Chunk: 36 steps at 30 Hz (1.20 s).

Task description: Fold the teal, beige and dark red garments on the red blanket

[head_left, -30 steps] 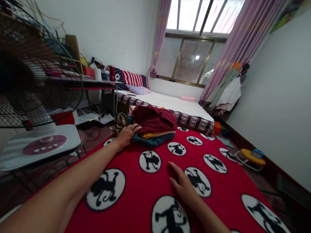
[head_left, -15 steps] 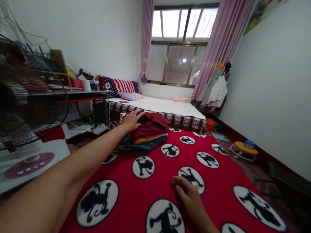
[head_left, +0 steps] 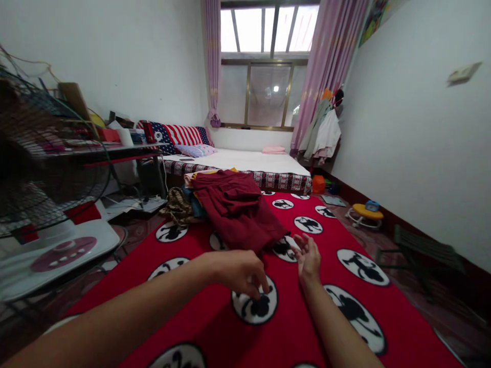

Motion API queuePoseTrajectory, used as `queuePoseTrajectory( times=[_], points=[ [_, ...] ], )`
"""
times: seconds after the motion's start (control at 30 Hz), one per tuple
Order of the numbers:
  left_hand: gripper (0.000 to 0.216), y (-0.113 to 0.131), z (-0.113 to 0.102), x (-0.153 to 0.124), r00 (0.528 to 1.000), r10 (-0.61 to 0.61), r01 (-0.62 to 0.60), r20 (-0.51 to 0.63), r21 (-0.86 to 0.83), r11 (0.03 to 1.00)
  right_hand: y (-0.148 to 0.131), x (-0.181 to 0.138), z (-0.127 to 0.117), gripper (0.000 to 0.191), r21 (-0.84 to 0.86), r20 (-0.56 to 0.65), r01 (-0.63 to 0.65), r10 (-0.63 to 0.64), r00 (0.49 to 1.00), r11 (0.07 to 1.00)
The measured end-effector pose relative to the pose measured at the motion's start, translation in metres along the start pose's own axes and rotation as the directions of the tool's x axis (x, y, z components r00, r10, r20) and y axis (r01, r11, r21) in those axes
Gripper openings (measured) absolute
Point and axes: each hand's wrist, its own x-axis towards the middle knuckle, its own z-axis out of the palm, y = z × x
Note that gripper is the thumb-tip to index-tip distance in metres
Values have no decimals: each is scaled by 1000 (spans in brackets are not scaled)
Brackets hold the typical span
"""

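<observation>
A maroon garment (head_left: 238, 209) lies pulled out from a pile of folded clothes (head_left: 194, 202) across the red blanket (head_left: 303, 317) with black monkey figures in white circles. My left hand (head_left: 240, 271) hovers just in front of the garment's near edge. Its fingers curl downward and pinch together over a white circle, and I cannot make out whether they hold anything. My right hand (head_left: 309, 255) rests beside the garment's right corner, palm turned up, fingers apart and holding nothing.
A standing fan (head_left: 42, 168) with a white base is close on the left. Behind it is a cluttered desk (head_left: 115, 148). A bed (head_left: 249, 163) lies under the window. Clothes hang at the far right corner (head_left: 324, 133). A yellow toy (head_left: 366, 212) and a dark chair (head_left: 422, 250) stand by the right wall.
My left hand left the top of the pile and came back toward me, and the maroon garment now trails out over the blanket. My right hand moved forward and turned palm up.
</observation>
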Motion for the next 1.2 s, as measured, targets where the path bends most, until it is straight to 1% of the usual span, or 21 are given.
queuePoseTrajectory(
  times=[0.03, 0.07, 0.1, 0.13, 0.2, 0.27, 0.3, 0.33, 0.37, 0.43, 0.57, 0.7, 0.77, 0.83, 0.9, 0.93, 1.0, 1.07, 1.13, 1.17, 1.2],
  points=[
    [25, 11, 14, -6, 999, 32, -30, 22, -102, 994, -2, 2, -4, 51, 15, -26, 4, -3, 1000, 1000],
    [25, 17, 24, -10, 999, 15, -21, -37, -159, 987, -4, 2, -6, 51, 19, -38, 4, -4, 999, 1000],
    [23, 18, 32, -13, 985, -46, 17, -166, -176, 984, -6, 1, -8, 52, 10, -35, 6, -6, 999, 1000],
    [22, 14, 36, -15, 934, -125, 72, -333, -168, 983, -8, -1, -9, 53, -13, -20, 11, -11, 1000, 1000],
    [23, -3, 42, -14, 725, -275, 233, -631, -151, 961, -11, -9, -8, 56, -103, 46, 34, -30, 998, 994],
    [35, -27, 48, -9, 495, -397, 445, -773, -168, 880, -13, -17, -4, 60, -220, 163, 95, -59, 985, 971],
    [47, -39, 53, -7, 419, -450, 545, -788, -178, 819, -12, -20, -3, 60, -268, 223, 135, -75, 972, 954],
    [61, -49, 58, -4, 381, -500, 626, -777, -182, 759, -11, -22, -1, 61, -301, 274, 178, -93, 957, 937],
    [73, -57, 64, -1, 375, -545, 683, -750, -174, 709, -8, -23, 0, 61, -320, 312, 219, -116, 943, 922],
    [81, -68, 76, 5, 402, -602, 740, -690, -143, 657, -2, -22, 1, 64, -340, 341, 281, -161, 926, 897],
    [39, -72, 86, 14, 432, -618, 747, -657, -124, 653, 6, -16, 3, 80, -398, 336, 303, -170, 926, 866],
    [33, -63, 77, 13, 487, -601, 691, -634, -142, 709, -2, -18, 7, 72, -344, 322, 317, -207, 924, 884],
    [32, -54, 73, 10, 601, -578, 601, -552, -164, 782, -11, -15, 8, 58, -345, 258, 389, -312, 914, 854],
    [31, -39, 73, 9, 801, -494, 419, -338, -273, 866, -16, -9, 6, 49, -381, 194, 452, -409, 892, 806],
    [29, -22, 78, 11, 957, -281, 221, -70, -448, 866, -17, 1, 2, 45, -409, 188, 456, -416, 889, 790],
    [27, -12, 80, 13, 986, -164, 157, 32, -519, 840, -15, 5, 0, 45, -413, 207, 428, -375, 904, 804],
    [21, 4, 84, 16, 987, -8, 103, 160, -597, 796, -11, 10, -3, 48, -418, 273, 337, -238, 932, 843],
    [22, 13, 81, 18, 973, 47, 116, 224, -659, 743, -7, 9, -4, 60, -453, 330, 266, -117, 937, 851],
    [32, 11, 73, 14, 983, -36, 155, 180, -709, 688, -6, 4, -3, 79, -518, 369, 254, -54, 928, 817],
    [35, 6, 67, 9, 985, -146, 167, 91, -708, 686, -7, 0, -2, 87, -539, 396, 266, -38, 917, 799],
    [36, -2, 62, 4, 954, -296, 181, -56, -678, 713, -9, -4, 0, 90, -541, 438, 284, -23, 898, 792]
  ],
)
